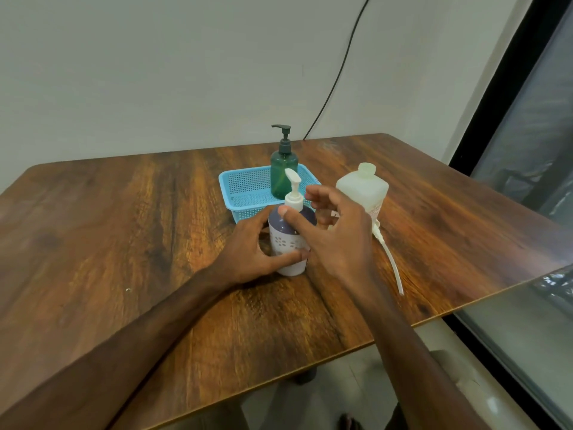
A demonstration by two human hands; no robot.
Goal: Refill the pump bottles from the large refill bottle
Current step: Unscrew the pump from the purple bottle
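Note:
A pump bottle (286, 242) with a purple shoulder, a white flowered body and a white pump head stands on the table (139, 218) in front of me. My left hand (248, 248) grips its lower body from the left. My right hand (338, 234) hovers at the pump collar with fingers spread; its thumb touches the collar. The large translucent refill bottle (362, 187) stands upright just behind my right hand. A green pump bottle (282, 169) stands in a blue basket (245, 190) behind the purple one.
A loose white pump with a long dip tube (392, 263) lies on the table to the right of my right hand. A black cable (338, 72) runs down the wall behind. The table's right edge borders a window.

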